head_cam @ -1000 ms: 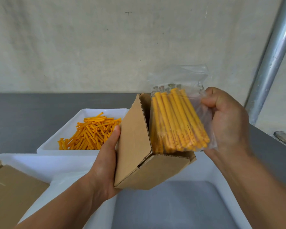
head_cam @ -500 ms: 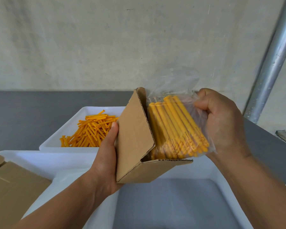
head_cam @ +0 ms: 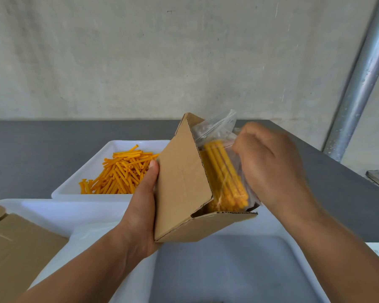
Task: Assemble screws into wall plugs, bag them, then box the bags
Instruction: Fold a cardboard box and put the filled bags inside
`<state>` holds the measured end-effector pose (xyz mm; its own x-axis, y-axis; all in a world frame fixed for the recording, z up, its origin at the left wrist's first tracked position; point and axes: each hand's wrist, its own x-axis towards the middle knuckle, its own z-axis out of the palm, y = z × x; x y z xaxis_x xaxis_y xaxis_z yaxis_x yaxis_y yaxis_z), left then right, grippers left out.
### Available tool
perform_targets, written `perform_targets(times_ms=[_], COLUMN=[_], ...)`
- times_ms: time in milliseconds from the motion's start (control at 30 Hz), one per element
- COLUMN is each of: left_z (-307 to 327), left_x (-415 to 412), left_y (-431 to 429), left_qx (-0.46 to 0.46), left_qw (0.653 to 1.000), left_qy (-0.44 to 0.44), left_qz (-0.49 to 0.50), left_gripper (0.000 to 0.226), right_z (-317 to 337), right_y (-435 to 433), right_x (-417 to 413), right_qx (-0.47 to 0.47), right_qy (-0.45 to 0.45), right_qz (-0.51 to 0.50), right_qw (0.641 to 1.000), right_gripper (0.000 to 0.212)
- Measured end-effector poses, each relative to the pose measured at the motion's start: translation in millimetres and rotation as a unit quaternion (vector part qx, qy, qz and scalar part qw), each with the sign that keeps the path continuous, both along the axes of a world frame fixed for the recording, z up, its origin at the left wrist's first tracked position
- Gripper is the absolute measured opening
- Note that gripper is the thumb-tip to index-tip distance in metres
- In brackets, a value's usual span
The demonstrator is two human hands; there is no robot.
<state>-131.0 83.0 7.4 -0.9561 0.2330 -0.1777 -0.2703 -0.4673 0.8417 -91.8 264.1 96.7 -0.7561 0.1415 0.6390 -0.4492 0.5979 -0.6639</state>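
My left hand (head_cam: 140, 206) grips a small brown cardboard box (head_cam: 182, 189) from its left side, thumb up along the wall, holding it tilted above the near tray with its open side to the right. A clear plastic bag of orange wall plugs (head_cam: 223, 173) sits mostly inside the box, its crumpled top sticking out above the flap. My right hand (head_cam: 269, 167), fingers curled, holds the bag's right side and presses it into the box. Whether screws sit in the plugs cannot be told here.
A white tray (head_cam: 85, 176) with several loose orange plugs (head_cam: 120, 171) stands behind my left hand. A large white tray (head_cam: 228, 270) lies beneath the box. More brown cardboard boxes (head_cam: 15, 254) sit at lower left. A metal pole (head_cam: 359, 84) rises at right on the grey table (head_cam: 31, 154).
The bag has gone deeper into the box, and its top has folded over. My right hand has moved down and left with it. My left hand has kept the box nearly still.
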Motion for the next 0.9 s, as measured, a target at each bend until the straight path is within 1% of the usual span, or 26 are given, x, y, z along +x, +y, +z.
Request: perform_targets(times_ms=[67,233,400,633,767,900], left_z=[0.0,0.1,0.2,-0.1,0.9,0.5], left_x=[0.1,0.1,0.1,-0.6,-0.9,-1.6], left_y=[-0.1,0.3,1.5,2.2,2.7,2.8], left_qx=[-0.003,-0.002,-0.005,-0.004,-0.006,-0.008], left_qw=[1.000,1.000,1.000,1.000,1.000,1.000], left_qy=[-0.001,-0.001,-0.002,0.003,0.010,0.016], left_qz=[0.002,-0.005,-0.007,-0.007,-0.007,-0.004], left_gripper=[0.067,0.065,0.064,0.066,0.067,0.068], right_z=[0.9,2.9,-0.1,-6.6,-5.8,-5.7], right_y=[-3.1,-0.9,-0.9,-3.6,-6.1,-8.0], right_x=[3.6,4.9,3.3,1.8,2.7,4.9], right_qx=[0.038,0.073,0.086,0.117,0.104,0.141], right_qy=[0.003,-0.015,-0.018,-0.045,-0.074,-0.100], right_qz=[-0.006,-0.016,-0.027,0.035,0.079,0.109], right_qw=[0.999,0.997,0.996,0.992,0.989,0.979], right_gripper=[0.034,0.030,0.026,0.028,0.020,0.020])
